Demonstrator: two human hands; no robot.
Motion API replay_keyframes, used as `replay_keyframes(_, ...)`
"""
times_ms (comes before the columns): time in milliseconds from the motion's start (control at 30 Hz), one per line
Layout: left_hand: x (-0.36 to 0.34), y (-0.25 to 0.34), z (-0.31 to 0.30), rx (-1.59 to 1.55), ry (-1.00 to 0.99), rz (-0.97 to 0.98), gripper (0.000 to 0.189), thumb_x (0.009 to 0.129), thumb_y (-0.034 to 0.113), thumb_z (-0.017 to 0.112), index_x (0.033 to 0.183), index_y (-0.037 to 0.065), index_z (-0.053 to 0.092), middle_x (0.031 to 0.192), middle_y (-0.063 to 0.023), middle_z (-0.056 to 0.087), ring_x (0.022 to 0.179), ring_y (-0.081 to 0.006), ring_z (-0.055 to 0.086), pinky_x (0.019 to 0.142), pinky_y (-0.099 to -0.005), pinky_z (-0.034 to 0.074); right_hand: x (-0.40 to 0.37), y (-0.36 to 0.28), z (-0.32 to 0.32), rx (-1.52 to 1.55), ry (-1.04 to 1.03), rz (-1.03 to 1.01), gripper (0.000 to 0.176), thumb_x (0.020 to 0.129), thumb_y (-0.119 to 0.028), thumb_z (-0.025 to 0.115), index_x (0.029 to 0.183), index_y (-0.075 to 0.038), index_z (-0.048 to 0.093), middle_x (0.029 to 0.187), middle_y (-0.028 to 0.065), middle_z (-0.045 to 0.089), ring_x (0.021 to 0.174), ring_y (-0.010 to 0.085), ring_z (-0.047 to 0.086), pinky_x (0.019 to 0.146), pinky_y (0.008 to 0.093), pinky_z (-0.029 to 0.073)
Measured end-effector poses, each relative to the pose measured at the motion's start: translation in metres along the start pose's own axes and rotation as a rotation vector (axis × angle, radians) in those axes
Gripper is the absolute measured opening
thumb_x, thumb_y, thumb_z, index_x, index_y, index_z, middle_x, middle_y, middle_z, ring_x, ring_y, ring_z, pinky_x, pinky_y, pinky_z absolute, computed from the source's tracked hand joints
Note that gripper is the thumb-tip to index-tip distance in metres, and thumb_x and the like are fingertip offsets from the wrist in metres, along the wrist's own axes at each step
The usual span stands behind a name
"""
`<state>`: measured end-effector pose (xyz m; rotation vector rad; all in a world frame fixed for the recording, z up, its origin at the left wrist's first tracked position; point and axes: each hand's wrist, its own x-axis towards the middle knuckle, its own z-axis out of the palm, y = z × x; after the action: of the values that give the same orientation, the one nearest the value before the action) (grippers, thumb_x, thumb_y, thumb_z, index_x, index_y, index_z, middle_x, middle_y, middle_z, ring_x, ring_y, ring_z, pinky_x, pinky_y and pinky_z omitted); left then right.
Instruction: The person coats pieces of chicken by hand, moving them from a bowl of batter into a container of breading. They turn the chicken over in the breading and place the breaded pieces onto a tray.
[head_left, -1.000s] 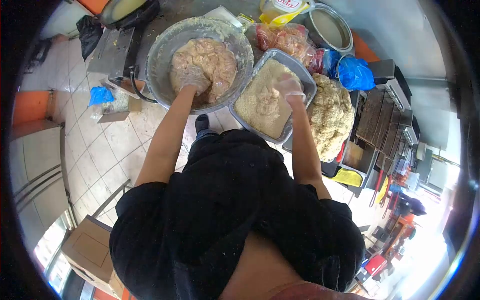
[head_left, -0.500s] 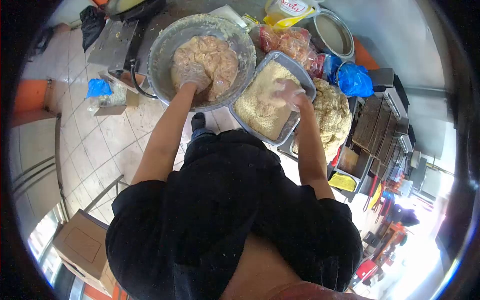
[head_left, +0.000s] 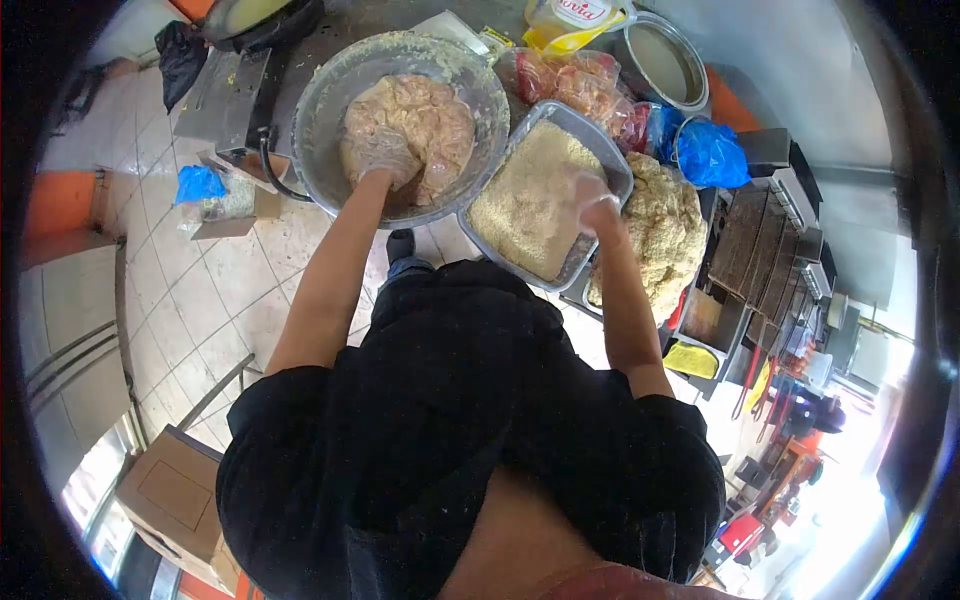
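My left hand (head_left: 386, 157), in a clear glove, rests in a large metal bowl (head_left: 312, 130), among pale, wet pieces of raw meat (head_left: 440, 120). Its fingers are coated and partly sunk in the meat, so their grip is hidden. Over the right side of a grey plastic tub (head_left: 477, 233) is my right hand (head_left: 595, 203), also gloved. Motion blurs its fingers. Yellowish breadcrumbs (head_left: 530, 190) fill much of the tub. Just right of that hand lies a big heap of crumb-coated pieces (head_left: 665, 230).
Behind the tub sit plastic bags of raw meat (head_left: 580, 85), a jug with yellow liquid (head_left: 570, 25) and a metal pot (head_left: 665, 65). Blue plastic bags (head_left: 712, 155) lie to the right. An open cardboard box (head_left: 240, 210) stands on the tiled floor (head_left: 220, 285).
My right hand has drawn back towards the tub's right edge, and the pale lump of breaded stuff beneath it no longer shows. My left hand has stayed in the bowl.
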<state>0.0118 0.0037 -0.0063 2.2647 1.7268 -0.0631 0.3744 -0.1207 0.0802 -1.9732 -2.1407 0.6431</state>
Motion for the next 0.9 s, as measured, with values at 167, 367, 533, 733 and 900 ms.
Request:
replay_keyframes(167,0.004,0.002,-0.013,0.023,-0.263,-0.089,0.054,0.082,0.042,0.056,0.123,0.007,0.058,0.129,-0.0188,0.054,0.123,-0.0339,0.049,0.104,-0.0442,0.036,-0.032,-0.045,0.008,-0.514,-0.419,0.006,0.038,0.072,-0.03,0.072,0.097,-0.003,0.066,0.097,0.0215,0.066,0.095,0.0335,0.063,0.084,0.0411,0.05)
replay_keyframes(367,-0.001,0.006,-0.004,-0.041,-0.078,-0.058,0.054,0.079,0.043,0.059,0.115,0.004,0.062,0.118,-0.0209,0.059,0.113,-0.0346,0.056,0.097,-0.0424,0.043,-0.01,0.039,0.046,-0.289,-0.427,0.131,0.04,0.068,-0.027,0.074,0.097,-0.001,0.066,0.097,0.0238,0.065,0.095,0.0354,0.063,0.083,0.0435,0.049)
replay_keyframes(533,-0.001,0.005,-0.017,0.006,-0.17,-0.083,0.054,0.08,0.043,0.057,0.115,0.002,0.062,0.118,-0.0228,0.059,0.11,-0.0351,0.058,0.095,-0.0433,0.044,-0.012,-0.02,-0.023,0.032,-0.383,-0.002,0.053,0.072,-0.032,0.073,0.114,-0.001,0.06,0.101,0.0229,0.065,0.1,0.0349,0.062,0.087,0.0415,0.047)
replay_keyframes(733,0.001,0.004,-0.015,-0.008,-0.098,-0.059,0.058,0.074,0.04,0.063,0.121,0.007,0.06,0.12,-0.0199,0.06,0.114,-0.0367,0.056,0.096,-0.0464,0.044,0.013,-0.041,-0.04,-0.147,0.0,0.062,0.042,0.082,-0.042,0.065,0.107,-0.008,0.065,0.103,0.0119,0.067,0.094,0.0235,0.063,0.081,0.0369,0.049)
replay_keyframes(900,0.0,0.005,-0.016,-0.038,-0.217,-0.104,0.052,0.078,0.035,0.06,0.122,0.007,0.059,0.128,-0.02,0.054,0.12,-0.037,0.051,0.099,-0.048,0.041,0.023,-0.019,0.085,1.194,0.545,0.244,0.054,0.093,-0.051,0.048,0.078,-0.003,0.067,0.067,0.0148,0.065,0.061,0.0259,0.062,0.057,0.0409,0.046)
